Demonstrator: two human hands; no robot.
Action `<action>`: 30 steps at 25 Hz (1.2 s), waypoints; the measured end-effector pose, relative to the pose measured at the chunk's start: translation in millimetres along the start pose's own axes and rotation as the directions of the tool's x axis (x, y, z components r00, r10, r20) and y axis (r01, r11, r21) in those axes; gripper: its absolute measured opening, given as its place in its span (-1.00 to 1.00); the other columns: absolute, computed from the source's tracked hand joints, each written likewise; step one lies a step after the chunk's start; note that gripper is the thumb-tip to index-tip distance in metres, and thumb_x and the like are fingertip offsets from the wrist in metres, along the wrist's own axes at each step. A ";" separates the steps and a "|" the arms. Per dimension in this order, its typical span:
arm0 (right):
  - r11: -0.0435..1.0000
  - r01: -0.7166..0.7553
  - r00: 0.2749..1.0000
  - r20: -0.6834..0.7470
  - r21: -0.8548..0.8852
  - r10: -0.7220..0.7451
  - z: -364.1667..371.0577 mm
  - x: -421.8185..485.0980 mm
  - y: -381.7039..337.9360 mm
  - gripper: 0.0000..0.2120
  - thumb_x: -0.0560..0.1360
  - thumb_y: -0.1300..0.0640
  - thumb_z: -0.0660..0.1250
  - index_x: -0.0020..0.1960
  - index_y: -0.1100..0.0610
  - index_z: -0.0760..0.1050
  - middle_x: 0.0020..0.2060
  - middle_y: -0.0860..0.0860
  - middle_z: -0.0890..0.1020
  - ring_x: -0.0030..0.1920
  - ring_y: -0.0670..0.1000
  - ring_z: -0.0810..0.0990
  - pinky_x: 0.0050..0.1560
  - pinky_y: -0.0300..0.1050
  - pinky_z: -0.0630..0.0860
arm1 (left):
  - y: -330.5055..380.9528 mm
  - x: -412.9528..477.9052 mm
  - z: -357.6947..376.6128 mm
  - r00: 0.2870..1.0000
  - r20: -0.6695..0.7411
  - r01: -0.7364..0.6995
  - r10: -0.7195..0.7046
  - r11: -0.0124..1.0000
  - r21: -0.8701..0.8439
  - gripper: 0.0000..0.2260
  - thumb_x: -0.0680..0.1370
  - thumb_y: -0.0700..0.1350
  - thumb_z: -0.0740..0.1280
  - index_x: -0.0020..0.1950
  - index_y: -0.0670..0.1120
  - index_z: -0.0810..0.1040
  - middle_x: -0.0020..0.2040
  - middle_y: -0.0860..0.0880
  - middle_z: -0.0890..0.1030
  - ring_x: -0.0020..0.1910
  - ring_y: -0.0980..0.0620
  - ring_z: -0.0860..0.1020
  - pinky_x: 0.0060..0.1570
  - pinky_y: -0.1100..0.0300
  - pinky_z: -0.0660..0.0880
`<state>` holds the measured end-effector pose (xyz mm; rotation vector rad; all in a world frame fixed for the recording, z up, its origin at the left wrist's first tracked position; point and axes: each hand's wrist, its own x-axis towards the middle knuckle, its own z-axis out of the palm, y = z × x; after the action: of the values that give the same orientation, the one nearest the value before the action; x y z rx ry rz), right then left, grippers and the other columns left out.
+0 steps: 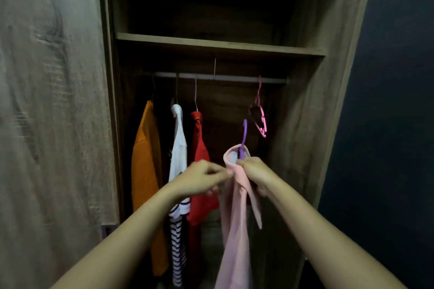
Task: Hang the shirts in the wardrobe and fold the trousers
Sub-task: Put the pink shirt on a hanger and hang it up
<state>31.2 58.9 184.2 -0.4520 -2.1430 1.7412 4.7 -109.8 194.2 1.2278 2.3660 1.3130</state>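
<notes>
Both bare arms stretch forward, the left arm point(131, 237) from seven o'clock, the right arm point(317, 230) from five o'clock. The hands meet near the middle, almost touching. The left hand point(202, 178), blurred, seems to pinch the pink shirt point(234, 230) with curled fingertips. The right hand point(256, 173) grips its collar, knuckles up.

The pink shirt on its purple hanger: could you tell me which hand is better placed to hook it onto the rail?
Probably right. The right hand grips the pink shirt at the purple hanger, below a free stretch of rail; the left hand only pinches fabric.
</notes>
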 end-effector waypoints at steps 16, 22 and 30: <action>0.826 0.154 0.951 -0.146 -0.542 -0.273 -31.7 202.1 -146.8 -0.66 0.48 0.06 0.25 0.13 0.27 0.55 0.12 0.21 0.60 0.13 0.19 0.57 -0.13 -0.19 0.36 | -61.8 178.8 -26.2 0.743 -0.663 0.388 -0.095 0.868 0.309 -0.35 0.47 -0.23 0.22 0.54 -0.07 0.08 0.01 -0.26 0.60 0.01 -0.25 0.57 0.03 0.02 0.47; 0.651 0.231 0.966 0.094 -0.723 -0.239 -3.4 241.3 -168.9 -0.63 0.63 0.11 0.05 0.33 0.29 0.38 0.34 0.22 0.43 0.33 0.16 0.42 0.22 -0.13 0.35 | -66.1 175.4 -43.3 0.810 -0.585 0.289 -0.046 0.899 0.330 -0.35 0.45 -0.17 0.26 0.52 -0.06 0.13 -0.06 -0.20 0.64 -0.10 -0.13 0.60 -0.07 0.14 0.50; 0.558 0.242 0.969 0.231 -0.794 -0.092 15.5 255.6 -153.2 -0.62 0.64 0.19 -0.04 0.39 0.27 0.31 0.39 0.16 0.37 0.36 0.14 0.38 0.35 -0.12 0.29 | -76.9 170.4 -54.6 0.859 -0.508 0.260 -0.057 0.904 0.338 -0.33 0.45 -0.15 0.26 0.53 -0.03 0.10 -0.25 -0.14 0.61 -0.26 -0.05 0.60 -0.26 0.27 0.46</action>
<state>-208.2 130.2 347.4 -0.2904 -2.9258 0.5649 -177.2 -41.1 206.6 0.8029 3.1456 1.2383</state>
